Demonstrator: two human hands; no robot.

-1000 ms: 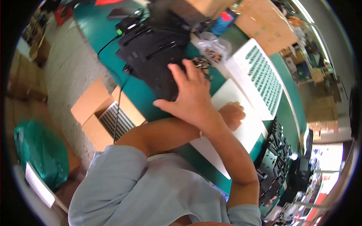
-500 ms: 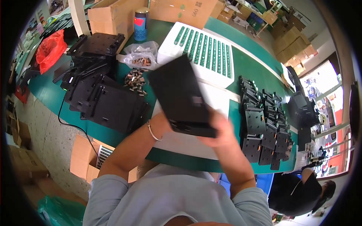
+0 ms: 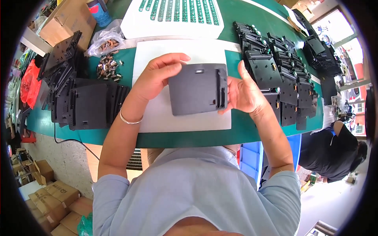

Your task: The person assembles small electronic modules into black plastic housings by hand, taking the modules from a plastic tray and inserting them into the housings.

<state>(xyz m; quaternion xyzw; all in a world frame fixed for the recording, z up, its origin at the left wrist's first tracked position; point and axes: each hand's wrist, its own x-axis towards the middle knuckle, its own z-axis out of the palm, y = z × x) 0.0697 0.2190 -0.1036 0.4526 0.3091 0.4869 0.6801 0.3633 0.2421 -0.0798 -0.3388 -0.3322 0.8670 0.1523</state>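
Observation:
A black rectangular plastic panel (image 3: 195, 90) is held up over a white sheet (image 3: 153, 118) on the table. Along its right side runs a raised, slotted strip, and a small slot shows near its top edge. My left hand (image 3: 161, 76) grips the upper left corner, the thumb at the edge and the fingers reaching along the top. At the right edge, my right hand (image 3: 247, 94) bears the panel with curled fingers partly hidden behind it. Its palm shows and its thumb points up, away from the panel.
Stacked black panels (image 3: 90, 104) stand to the left, near small metal parts (image 3: 108, 69) and a plastic bag (image 3: 106, 39). A white tray of green circuit boards (image 3: 173, 29) lies behind. Rows of black assemblies (image 3: 264, 72) fill the right; a blue crate (image 3: 251, 159) sits below the table.
The panel has turned from a steep tilt to nearly level, and its slotted strip now lies on the right. My right thumb has lifted away from it. The view has shifted too.

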